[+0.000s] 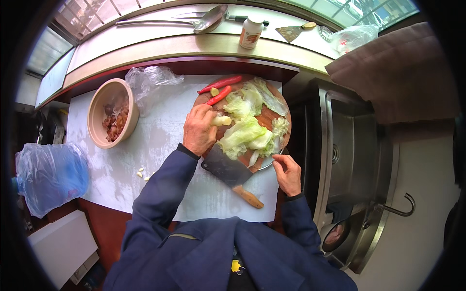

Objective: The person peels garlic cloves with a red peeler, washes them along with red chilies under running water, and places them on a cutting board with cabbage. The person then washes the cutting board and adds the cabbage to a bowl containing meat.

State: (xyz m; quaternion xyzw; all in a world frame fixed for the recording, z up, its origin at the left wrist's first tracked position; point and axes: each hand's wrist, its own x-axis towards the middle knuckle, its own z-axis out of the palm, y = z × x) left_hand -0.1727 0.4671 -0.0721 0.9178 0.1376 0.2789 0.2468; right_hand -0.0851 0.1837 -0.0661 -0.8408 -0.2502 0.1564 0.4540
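My left hand is closed around a pale vegetable stub, likely a lettuce core, over the left part of a round wooden cutting board. Torn lettuce leaves cover much of the board. At its far edge lie two red chilies and a small yellowish piece, perhaps ginger. My right hand is at the board's near right rim, thumb and forefinger close together; whether anything is pinched there is unclear. A cleaver lies partly on the board's near edge, its wooden handle towards me.
A beige bowl of meat pieces stands left, beside a crumpled plastic bag. Garlic cloves lie on the white table covering. A steel sink is right. The sill holds a ladle, white bottle and scraper.
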